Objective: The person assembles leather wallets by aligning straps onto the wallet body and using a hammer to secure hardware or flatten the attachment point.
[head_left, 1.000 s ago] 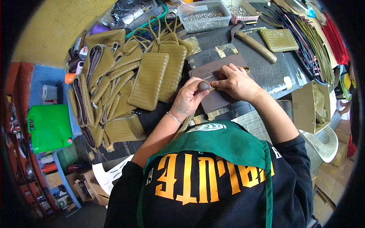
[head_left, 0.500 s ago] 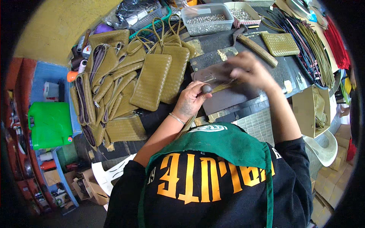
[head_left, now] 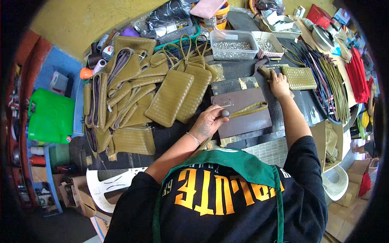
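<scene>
My left hand (head_left: 207,122) is closed around an upright punch-like tool (head_left: 225,113), and only its dark round top end shows. Its lower end is hidden by the hand. Beside it, an olive woven strap loop (head_left: 253,108) lies across a brown board (head_left: 247,123). Farther right, my right hand (head_left: 279,85) has its fingers wrapped over the wooden handle of a hammer (head_left: 265,71) lying on the dark worktable. The hammer's metal head points away to the left, and most of the handle is under my hand. An olive woven pouch (head_left: 299,77) sits just right of that hand.
Many olive pouches (head_left: 170,99) are heaped on the left. At the back stand a clear tub (head_left: 234,45) and a checkered box (head_left: 268,44) of small metal pieces. Bundled straps (head_left: 337,89) lie at right, above an open carton (head_left: 320,137). A green jug (head_left: 52,117) stands far left.
My right hand has moved from above the board to the hammer and taken its handle. My left hand still holds the tool by the strap loop. The view has shifted slightly.
</scene>
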Demonstrator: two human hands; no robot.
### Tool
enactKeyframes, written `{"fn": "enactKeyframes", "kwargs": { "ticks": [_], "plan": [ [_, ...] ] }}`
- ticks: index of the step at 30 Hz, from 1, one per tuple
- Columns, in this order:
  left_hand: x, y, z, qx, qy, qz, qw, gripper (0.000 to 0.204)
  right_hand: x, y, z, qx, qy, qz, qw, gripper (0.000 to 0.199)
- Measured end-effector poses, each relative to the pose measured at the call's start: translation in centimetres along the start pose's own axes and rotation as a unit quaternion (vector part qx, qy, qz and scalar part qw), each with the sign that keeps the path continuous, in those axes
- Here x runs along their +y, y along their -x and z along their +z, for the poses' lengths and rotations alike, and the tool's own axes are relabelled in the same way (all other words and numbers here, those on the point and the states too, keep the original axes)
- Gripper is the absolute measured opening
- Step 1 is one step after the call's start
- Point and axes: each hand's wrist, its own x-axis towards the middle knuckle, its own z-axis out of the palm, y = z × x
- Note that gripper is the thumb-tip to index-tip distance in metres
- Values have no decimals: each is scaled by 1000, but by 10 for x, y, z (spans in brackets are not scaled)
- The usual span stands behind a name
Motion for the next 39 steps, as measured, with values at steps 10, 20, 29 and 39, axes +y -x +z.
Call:
{"fn": "enactKeyframes", "kwargs": {
  "ticks": [10, 20, 29, 39],
  "plan": [
    [2, 1, -4, 27, -41, 7, 999, 23, -39, 93, -173, 32, -511, -55, 857, 36],
    [-1, -3, 2, 26, -39, 61, 997, 19, -73, 134, -215, -45, -312, -170, 933, 41],
    [5, -3, 3, 30, -45, 36, 998, 21, -71, 147, -199, 9, -255, -287, 923, 29],
    [-2, 3, 2, 18, -79, 12, 997, 25, -80, 150, -195, -70, -272, -254, 925, 35]
  ]
}}
